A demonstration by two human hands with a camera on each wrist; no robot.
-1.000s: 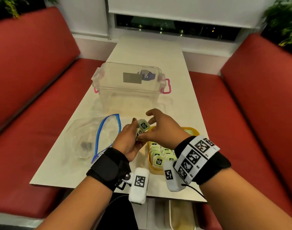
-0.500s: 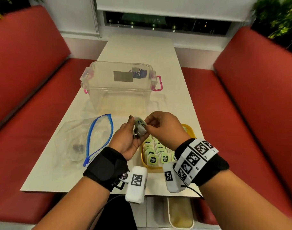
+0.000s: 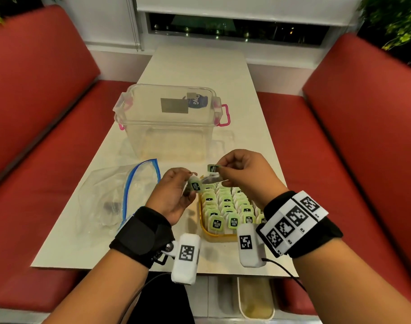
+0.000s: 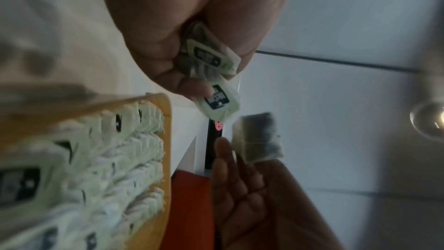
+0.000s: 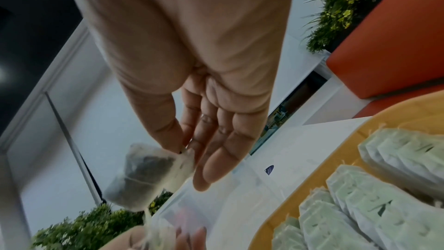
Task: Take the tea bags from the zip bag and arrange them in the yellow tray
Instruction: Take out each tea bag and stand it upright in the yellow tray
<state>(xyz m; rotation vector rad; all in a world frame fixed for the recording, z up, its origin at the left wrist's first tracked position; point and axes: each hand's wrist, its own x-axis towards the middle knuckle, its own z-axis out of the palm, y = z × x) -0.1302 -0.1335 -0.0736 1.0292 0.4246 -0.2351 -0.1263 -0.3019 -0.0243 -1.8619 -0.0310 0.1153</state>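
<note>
Pinching one tea bag (image 3: pixel 211 180) between thumb and forefinger, the right hand (image 3: pixel 243 175) holds it above the far end of the yellow tray (image 3: pixel 205 231), its green tag (image 3: pixel 213 168) sticking up. The left hand (image 3: pixel 174 195) has its fingers curled round a small bunch of bags (image 3: pixel 195 184). Rows of bags (image 3: pixel 232 208) stand upright in the tray. The zip bag (image 3: pixel 120 195) lies flat to the left, a clear box (image 3: pixel 168 122) behind it on the table (image 3: pixel 199 64).

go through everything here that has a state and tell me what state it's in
zip bag: open, flat on table
yellow tray: nearly full of upright tea bags
clear box: lid on
left hand: grips tea bags
right hand: pinches one tea bag
</note>
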